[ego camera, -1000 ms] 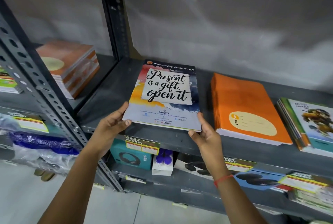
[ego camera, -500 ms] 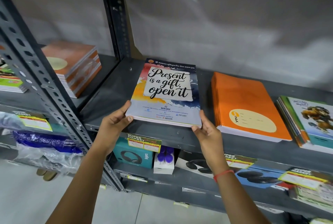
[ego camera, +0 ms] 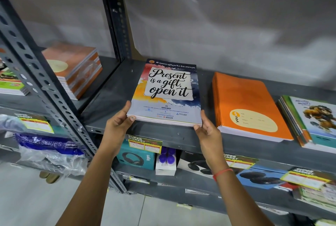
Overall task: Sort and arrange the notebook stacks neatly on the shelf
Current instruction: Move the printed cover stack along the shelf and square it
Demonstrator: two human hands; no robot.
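Observation:
A thin stack of notebooks with a "Present is a gift, open it" cover [ego camera: 169, 91] lies flat on the grey metal shelf [ego camera: 163, 135], near its front edge. My left hand [ego camera: 119, 125] grips the stack's near left corner, thumb on the front edge. My right hand [ego camera: 207, 131] holds the near right corner. An orange notebook stack [ego camera: 247, 105] lies to the right, and a stack with a cartoon cover [ego camera: 312, 122] lies beyond it at the frame's right edge.
A slotted steel upright [ego camera: 45, 91] divides this bay from the left bay, where a rust-orange notebook stack [ego camera: 74, 69] and a green stack [ego camera: 11, 84] sit. Below are headphone boxes [ego camera: 136, 158], price tags and plastic-wrapped goods [ego camera: 47, 151]. A grey wall backs the shelf.
Both hands have slid the "Present is a gift" stack slightly farther back onto the shelf. The grip at its near corners is unchanged.

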